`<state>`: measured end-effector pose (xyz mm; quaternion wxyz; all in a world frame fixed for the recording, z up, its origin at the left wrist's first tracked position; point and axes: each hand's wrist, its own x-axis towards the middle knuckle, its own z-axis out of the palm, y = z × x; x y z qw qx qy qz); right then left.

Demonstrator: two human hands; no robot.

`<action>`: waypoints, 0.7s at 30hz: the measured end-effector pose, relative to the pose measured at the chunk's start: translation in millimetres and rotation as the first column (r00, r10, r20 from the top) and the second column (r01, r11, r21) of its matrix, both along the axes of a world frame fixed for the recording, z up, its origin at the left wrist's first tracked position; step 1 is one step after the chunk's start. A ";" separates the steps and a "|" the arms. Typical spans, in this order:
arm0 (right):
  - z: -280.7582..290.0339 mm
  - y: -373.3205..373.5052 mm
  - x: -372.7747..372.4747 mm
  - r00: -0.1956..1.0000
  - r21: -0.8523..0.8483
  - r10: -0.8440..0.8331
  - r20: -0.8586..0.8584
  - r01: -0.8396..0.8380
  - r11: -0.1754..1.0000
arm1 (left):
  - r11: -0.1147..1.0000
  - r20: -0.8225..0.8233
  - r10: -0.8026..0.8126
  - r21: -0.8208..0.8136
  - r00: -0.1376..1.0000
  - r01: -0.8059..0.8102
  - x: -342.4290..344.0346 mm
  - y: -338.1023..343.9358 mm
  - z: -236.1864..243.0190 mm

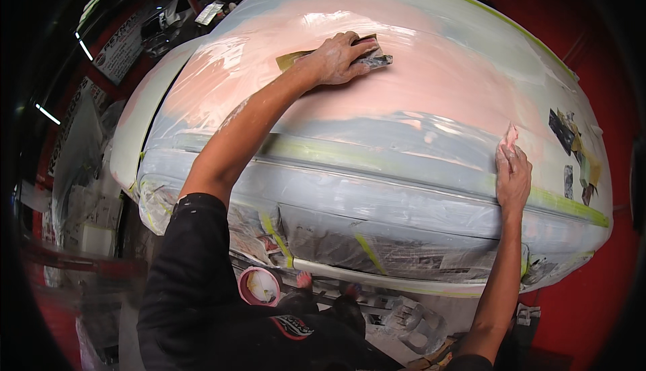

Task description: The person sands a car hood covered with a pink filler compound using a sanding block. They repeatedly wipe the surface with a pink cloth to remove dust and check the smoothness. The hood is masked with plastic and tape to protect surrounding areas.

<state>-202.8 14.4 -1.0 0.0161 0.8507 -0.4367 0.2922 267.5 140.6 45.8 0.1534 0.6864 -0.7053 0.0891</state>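
Note:
A broad curved vehicle panel (pixel 431 78) fills the middle, with pink filler blended into grey and whitish patches. On its pink area, my left hand (pixel 340 58) is closed over a folded sheet of sandpaper (pixel 293 60), whose dark, worn end sticks out past the fingers. That hand is dusted with pale powder. Farther right, my right hand (pixel 514 169) lies against the panel with its fingers stretched forward. Pink colour covers its fingertips, and I make out nothing gripped in it.
Several worn sandpaper pieces (pixel 572 139) lie on the panel's right end. Yellow-green tape (pixel 565 208) runs along the lower edge, above masking sheet (pixel 417 253). Below, a pink-rimmed round tub (pixel 259 286) stands by my feet. A dusty clear plastic container (pixel 417 324) sits on the floor.

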 end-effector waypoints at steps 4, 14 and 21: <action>0.0 -2.4 1.6 0.999 0.011 0.017 0.037 -0.017 1.000 | 0.996 0.040 -0.062 0.065 0.997 0.060 3.0 -55.0 -12.1; 3.8 2.1 0.0 0.999 0.010 -0.018 0.036 0.017 1.000 | 0.968 -0.057 -0.153 0.192 0.987 0.161 89.9 68.3 -12.7; 5.6 9.6 10.8 0.994 0.062 -0.007 0.107 0.000 0.998 | 0.932 -0.050 -0.336 0.126 0.941 0.340 39.1 -34.9 -11.3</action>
